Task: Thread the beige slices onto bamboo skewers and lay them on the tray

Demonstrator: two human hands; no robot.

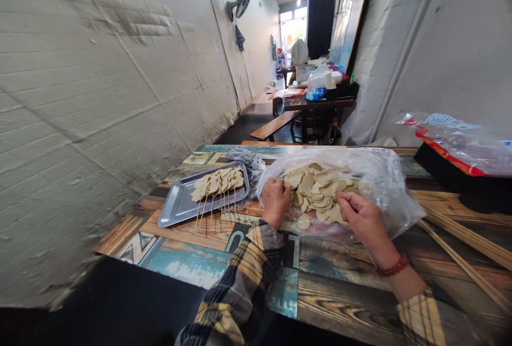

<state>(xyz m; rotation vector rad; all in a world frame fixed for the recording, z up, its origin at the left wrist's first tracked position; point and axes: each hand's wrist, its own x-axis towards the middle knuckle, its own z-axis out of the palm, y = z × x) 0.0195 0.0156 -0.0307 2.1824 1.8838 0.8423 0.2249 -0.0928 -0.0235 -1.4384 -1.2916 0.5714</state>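
Note:
A clear plastic bag (384, 175) lies spread on the table, with a heap of pale, thin round slices (316, 186) in its mouth. At the bag's left edge, my left hand (276, 202) has its fingers curled onto the plastic beside the slices. My right hand (362, 218) pinches a pale slice at the heap's right side; its fingertips partly cover that slice. Left of the bag, a metal tray (178, 204) carries skewered slices (220, 182) laid in a row. Their thin sticks (204, 212) point toward me over the tray's near rim.
Long bamboo skewers (468, 234) lie on the patterned table (344, 287) at the right. Beyond them stands a black container (444, 170) with red-edged plastic packaging (472, 146). Crumpled grey plastic (246, 158) sits behind the tray. A white brick wall (100, 122) runs along the left.

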